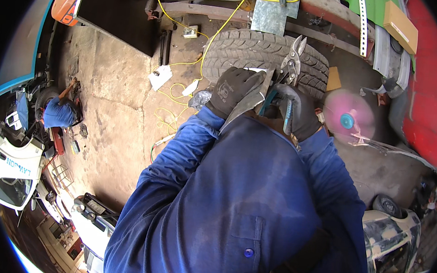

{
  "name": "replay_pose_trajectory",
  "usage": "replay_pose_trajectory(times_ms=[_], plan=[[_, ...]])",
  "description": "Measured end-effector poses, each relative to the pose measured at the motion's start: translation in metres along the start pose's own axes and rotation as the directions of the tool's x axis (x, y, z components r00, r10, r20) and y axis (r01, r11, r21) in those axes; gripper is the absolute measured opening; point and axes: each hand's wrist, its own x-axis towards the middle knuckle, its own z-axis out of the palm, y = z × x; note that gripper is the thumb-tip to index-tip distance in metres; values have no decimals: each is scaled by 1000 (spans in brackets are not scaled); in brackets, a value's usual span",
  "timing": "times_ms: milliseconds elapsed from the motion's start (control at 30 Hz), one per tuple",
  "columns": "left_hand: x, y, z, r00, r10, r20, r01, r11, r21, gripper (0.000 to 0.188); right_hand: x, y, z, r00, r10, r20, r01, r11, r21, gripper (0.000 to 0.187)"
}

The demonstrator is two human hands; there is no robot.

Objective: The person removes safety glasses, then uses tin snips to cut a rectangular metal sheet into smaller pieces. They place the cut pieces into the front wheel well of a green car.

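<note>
My left hand [236, 90], in a dark work glove, is closed on a bent piece of sheet metal [246, 107] in front of my chest. My right hand [303, 112], gloved too, grips the blue handles of a pair of metal snips [291, 65]. Their jaws point away from me and stand apart, above the tread of a large tire [235, 50]. The sheet metal lies to the left of the snips' handles. My gloves hide parts of the handles and of the sheet's upper edge.
A pink-bladed fan [347, 121] spins at my right. A yellow cord [202, 66] loops over the floor. Beyond the tire lie a galvanized sheet [269, 17] and a vehicle frame [208, 11]. A person [60, 111] crouches at far left. A red panel [433, 86] stands at right.
</note>
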Motion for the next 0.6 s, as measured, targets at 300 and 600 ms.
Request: replay_pose_trajectory(times_ms=[300, 600], plan=[[14, -71, 28, 314, -776, 547, 723, -179, -668, 35, 42, 25, 20, 863, 280, -421, -327, 944, -44, 34], [7, -77, 35, 960, -235, 151, 269, 922, -278, 31, 59, 61, 1, 764, 462, -450, -352, 883, 309, 34]])
